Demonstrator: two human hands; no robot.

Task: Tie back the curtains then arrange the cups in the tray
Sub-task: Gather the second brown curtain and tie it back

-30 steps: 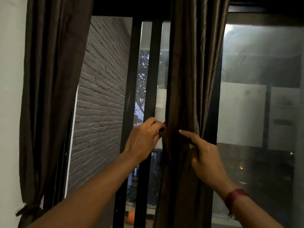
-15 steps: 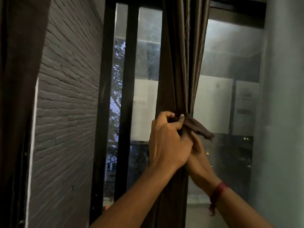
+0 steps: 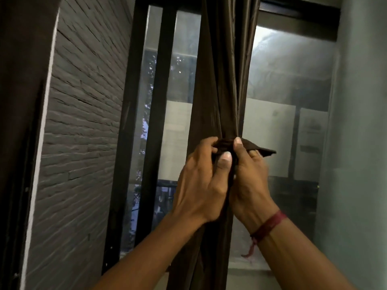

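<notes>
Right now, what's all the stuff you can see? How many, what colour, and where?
middle curtain: one, dark brown, bunched at the window's centre
left curtain: one, dark brown, along the left edge
tie band: one, dark brown, round the middle curtain, end poking out right
window frame: one, black, behind the middle curtain
brick wall: one, grey, left of the window frame
room wall: one, pale grey, right edge
wrist string: one, red, on the right wrist
left hand: one, gripping the tie band
right hand: one, gripping the tie band
</notes>
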